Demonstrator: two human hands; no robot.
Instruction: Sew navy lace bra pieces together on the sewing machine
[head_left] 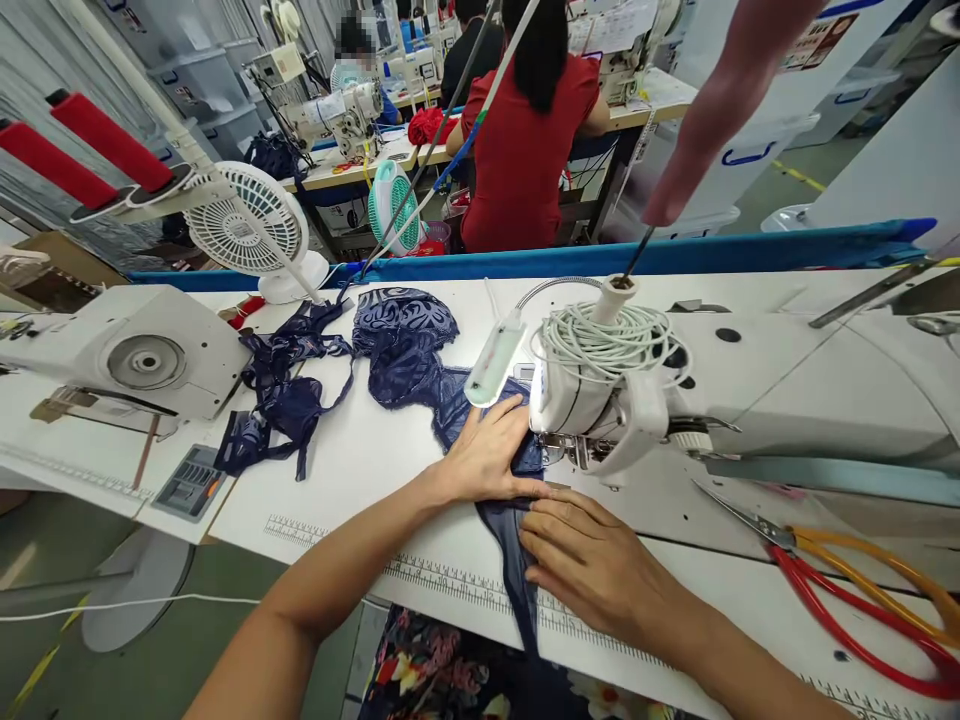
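A dark blue lace garment (pixel 409 345) lies on the white table, its near end running under the head of a white sewing machine (pixel 600 395). My left hand (pixel 491 455) lies flat on that fabric just left of the needle, fingers stretched out. My right hand (pixel 589 560) rests with fingers flat on a narrow blue strip of the fabric (pixel 514 560) that hangs over the table's front edge.
More blue lace pieces (pixel 281 395) lie to the left beside another machine (pixel 135 350). Red-handled scissors (pixel 832 590) lie at right. A small fan (pixel 247 225) stands at back left. A person in red (pixel 525 130) sits beyond the blue rail. Another person's arm (pixel 720 100) reaches in above.
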